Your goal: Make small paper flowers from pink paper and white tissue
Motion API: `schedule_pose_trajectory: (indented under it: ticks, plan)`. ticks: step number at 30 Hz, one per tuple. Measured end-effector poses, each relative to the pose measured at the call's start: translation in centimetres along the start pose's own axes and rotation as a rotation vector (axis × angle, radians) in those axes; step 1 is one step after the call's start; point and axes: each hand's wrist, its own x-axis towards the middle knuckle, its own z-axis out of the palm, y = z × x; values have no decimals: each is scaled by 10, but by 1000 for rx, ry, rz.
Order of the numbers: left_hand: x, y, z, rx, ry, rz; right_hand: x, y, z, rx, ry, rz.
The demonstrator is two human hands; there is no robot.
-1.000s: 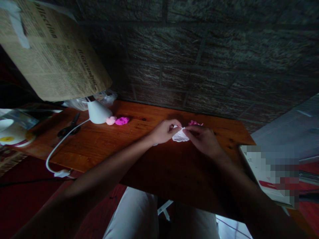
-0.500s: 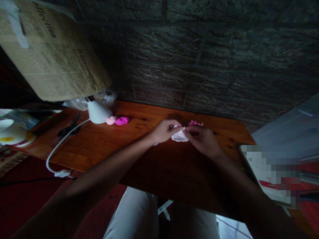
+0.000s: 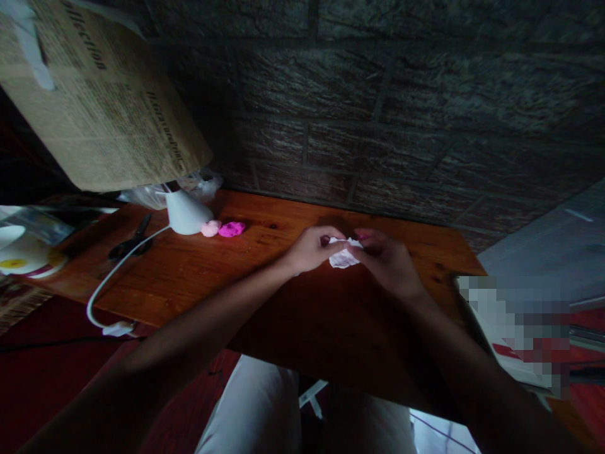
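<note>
Between my two hands is a small, crinkled, whitish-pink piece (image 3: 344, 257), thin like paper or flattened clay; I cannot tell which. My left hand (image 3: 314, 248) pinches its left side between thumb and fingers. On the right edge, the thumb and fingers of my right hand (image 3: 388, 257) close on it too. Behind the right fingertips a bit of a pink ruffled thing (image 3: 363, 236) shows, mostly hidden by that hand. Both hands are low over the wooden table (image 3: 265, 252).
Left of my hands lie a magenta lump (image 3: 231, 229) and a pale pink lump (image 3: 210, 228), beside a white lamp base (image 3: 186, 213) under a newsprint shade (image 3: 123, 113). Black scissors (image 3: 135, 241), a white cord (image 3: 101, 284) and a paper cup (image 3: 21, 252) are farther left. A brick wall (image 3: 340, 126) rises behind.
My right hand has shifted slightly, its fingers reaching farther forward and covering more of the pink ruffled thing. The whitish-pink piece has turned a little. My left hand stays nearly still.
</note>
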Motion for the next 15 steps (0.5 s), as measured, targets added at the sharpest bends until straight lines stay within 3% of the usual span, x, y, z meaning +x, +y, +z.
schedule_pose_trajectory:
  ticks: [9, 15]
  plan:
    - [-1, 7, -4, 114, 0, 20, 0, -4, 1, 113, -34, 51]
    - [0, 3, -5, 90, -5, -3, 0, -5, 0, 15, -106, 44]
